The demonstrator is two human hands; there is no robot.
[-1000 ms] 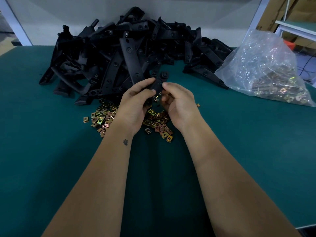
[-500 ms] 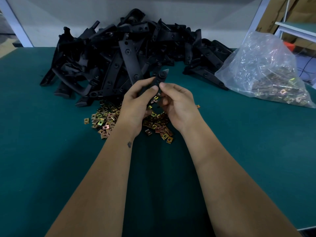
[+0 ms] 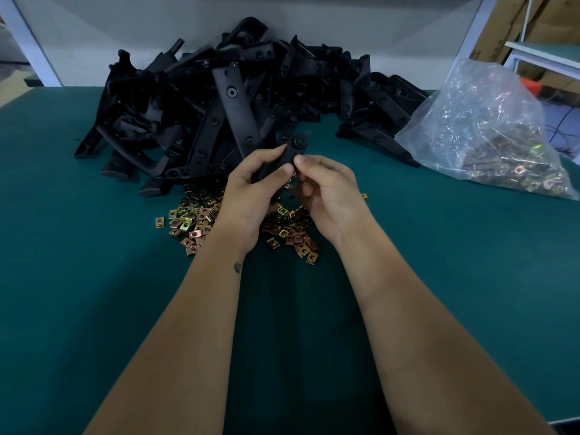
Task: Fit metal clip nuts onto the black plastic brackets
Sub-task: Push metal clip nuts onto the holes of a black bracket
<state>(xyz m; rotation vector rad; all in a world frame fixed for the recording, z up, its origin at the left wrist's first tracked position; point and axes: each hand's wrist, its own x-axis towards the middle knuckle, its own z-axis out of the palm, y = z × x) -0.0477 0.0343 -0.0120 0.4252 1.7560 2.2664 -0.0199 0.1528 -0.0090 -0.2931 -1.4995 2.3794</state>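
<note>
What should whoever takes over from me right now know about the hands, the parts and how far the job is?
Left hand: grips one black bracket, raised above the table.
Right hand: fingers pinch at the bracket's edge; whether a clip nut sits between them cannot be told.
Loose clip nuts: scattered on the green table under the hands.
Bracket pile: behind them. Bag of clip nuts: far right.
Done: no finished brackets can be picked out.
Left: the pile.

held black bracket [image 3: 290, 153]: tilted, round-holed end up | black bracket heap [image 3: 238, 105]: behind | brass-coloured clip nuts [image 3: 194, 219]: loose, scattered on table
</note>
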